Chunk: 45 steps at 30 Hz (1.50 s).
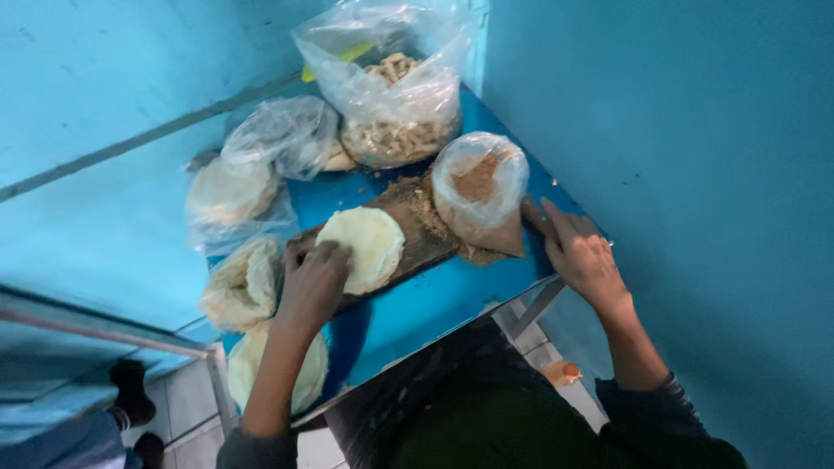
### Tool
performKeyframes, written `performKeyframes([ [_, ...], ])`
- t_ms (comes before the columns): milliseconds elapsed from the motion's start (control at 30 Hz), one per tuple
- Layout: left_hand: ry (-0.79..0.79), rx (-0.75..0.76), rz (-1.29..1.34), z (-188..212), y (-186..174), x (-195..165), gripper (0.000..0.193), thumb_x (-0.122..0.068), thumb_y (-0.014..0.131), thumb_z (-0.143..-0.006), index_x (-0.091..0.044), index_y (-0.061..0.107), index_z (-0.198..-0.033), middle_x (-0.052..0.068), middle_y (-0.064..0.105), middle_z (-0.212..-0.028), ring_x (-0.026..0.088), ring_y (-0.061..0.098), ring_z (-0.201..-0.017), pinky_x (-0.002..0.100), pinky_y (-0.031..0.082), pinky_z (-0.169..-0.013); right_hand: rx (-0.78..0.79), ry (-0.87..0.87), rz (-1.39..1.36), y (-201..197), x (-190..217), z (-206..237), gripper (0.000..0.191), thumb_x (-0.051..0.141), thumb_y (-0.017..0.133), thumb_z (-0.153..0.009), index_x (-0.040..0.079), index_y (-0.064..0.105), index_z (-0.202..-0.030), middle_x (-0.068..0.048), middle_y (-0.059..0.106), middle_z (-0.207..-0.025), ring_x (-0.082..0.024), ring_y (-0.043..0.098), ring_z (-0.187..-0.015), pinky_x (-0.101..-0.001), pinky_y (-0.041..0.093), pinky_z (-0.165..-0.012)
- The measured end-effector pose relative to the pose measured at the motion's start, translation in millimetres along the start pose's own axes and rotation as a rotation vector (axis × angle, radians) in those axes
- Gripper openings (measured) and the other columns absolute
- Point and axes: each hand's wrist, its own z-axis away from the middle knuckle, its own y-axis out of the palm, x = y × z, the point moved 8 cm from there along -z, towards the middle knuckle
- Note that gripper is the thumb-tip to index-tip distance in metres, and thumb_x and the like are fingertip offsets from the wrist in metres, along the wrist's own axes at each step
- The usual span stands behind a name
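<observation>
Left hand pressed flat on flatbread — pinning it to board. Right hand open, fingers together, steadying board's end beside crumb bag on worktop.

The table is bright blue, and the walls around it are a paler turquoise blue. A dark brown board lies on it, dusted with tan crumbs, and carries a pale cream flatbread. The clear bag shows beige, knobbly pieces, with a strip of yellow behind it. A smaller bag holds reddish-brown powder. The stacked rounds in clear plastic are off-white — the sleeves dark grey.
</observation>
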Motion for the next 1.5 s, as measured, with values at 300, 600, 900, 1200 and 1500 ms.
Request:
performKeyframes([
  [300, -0.087, -0.205, 0.066, 51.5, -50.0, -31.9, 0.036, -0.023, 0.062, -0.093, -0.009, 0.068, -0.125, 0.017, 0.062, -0.133, 0.038, 0.063, -0.114, 0.059, 0.038, -0.105, -0.241, 0.271, 0.025, -35.1, -30.9, 37.5, 0.045, 0.014, 0.073, -0.095, -0.001, 0.066, -0.137, -0.022, 0.072, -0.111, -0.036, 0.072, -0.095, -0.0443, 0.058, -0.081],
  [600, -0.275, -0.154, 1.35, 6.7, 6.8, -125.7, 0.03, -0.02, 0.067, -0.099, 0.0, 0.072, -0.12, 0.013, 0.075, -0.113, 0.022, 0.074, -0.104, 0.033, 0.061, -0.086, -0.268, 0.382, -1.372, 9.4, -45.2, 49.1, 0.034, 0.024, 0.064, -0.113, -0.005, 0.063, -0.131, -0.004, 0.059, -0.089, -0.009, 0.05, -0.07, -0.0244, 0.042, -0.057],
  [900, -0.432, -0.176, 1.912, -81.4, 79.5, -166.8, 0.045, -0.023, 0.066, -0.099, 0.003, 0.06, -0.135, 0.013, 0.073, -0.119, 0.017, 0.072, -0.108, 0.029, 0.055, -0.086, -0.077, 0.541, -1.488, 26.7, 9.2, 30.9, 0.045, 0.015, 0.045, -0.109, 0.003, 0.052, -0.152, 0.006, 0.064, -0.11, -0.004, 0.041, -0.065, -0.0209, 0.037, -0.054],
  [1200, -0.473, -0.285, 1.946, -52.7, 65.6, -105.6, 0.038, -0.014, 0.061, -0.098, 0.001, 0.061, -0.133, 0.009, 0.074, -0.122, 0.022, 0.071, -0.112, 0.031, 0.058, -0.091, 0.114, 0.337, -1.357, 41.0, 39.0, 13.3, 0.047, 0.015, 0.049, -0.107, 0.004, 0.048, -0.153, -0.002, 0.057, -0.082, -0.006, 0.044, -0.062, -0.0242, 0.042, -0.055],
  [1500, -0.626, -1.016, 1.805, 83.7, -4.4, 117.9, 0.02, -0.014, 0.07, -0.098, 0.003, 0.071, -0.108, 0.013, 0.075, -0.108, 0.025, 0.072, -0.102, 0.037, 0.059, -0.095, 0.582, 0.463, -1.829, 82.6, 137.5, -3.8, 0.052, 0.031, 0.045, -0.111, 0.008, 0.041, -0.158, 0.001, 0.049, -0.082, -0.004, 0.042, -0.064, -0.0202, 0.039, -0.054],
])
